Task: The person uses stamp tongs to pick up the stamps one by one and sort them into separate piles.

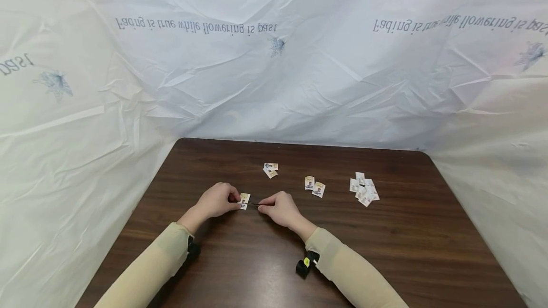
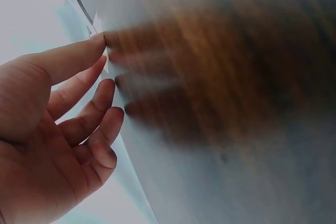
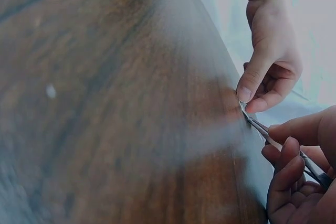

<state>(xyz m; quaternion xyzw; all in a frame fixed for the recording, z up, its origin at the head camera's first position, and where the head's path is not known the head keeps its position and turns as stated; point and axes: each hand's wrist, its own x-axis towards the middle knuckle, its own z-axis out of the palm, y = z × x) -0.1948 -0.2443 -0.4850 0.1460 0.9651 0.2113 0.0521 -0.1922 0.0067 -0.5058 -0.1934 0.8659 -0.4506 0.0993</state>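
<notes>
A small printed card (image 1: 245, 198) lies on the brown table between the two hands, with yellow and purple print on white. At its left edge my left hand (image 1: 220, 200) pinches it between thumb and forefinger, the other fingers loosely bent near the tabletop in the left wrist view. From the right, my right hand (image 1: 280, 209) grips slim metal tweezers (image 3: 264, 132) between thumb and fingers. The tweezers' tips meet the card right beside the left thumb. Much of the card is hidden by the left fingertips in both wrist views.
Beyond the hands lie two overlapping cards (image 1: 270, 167) and another pair of cards (image 1: 318, 189). Farther right is a loose cluster of several whitish cards (image 1: 365, 189). White printed sheeting (image 1: 274, 89) hangs behind and beside the dark wooden table (image 1: 406, 241).
</notes>
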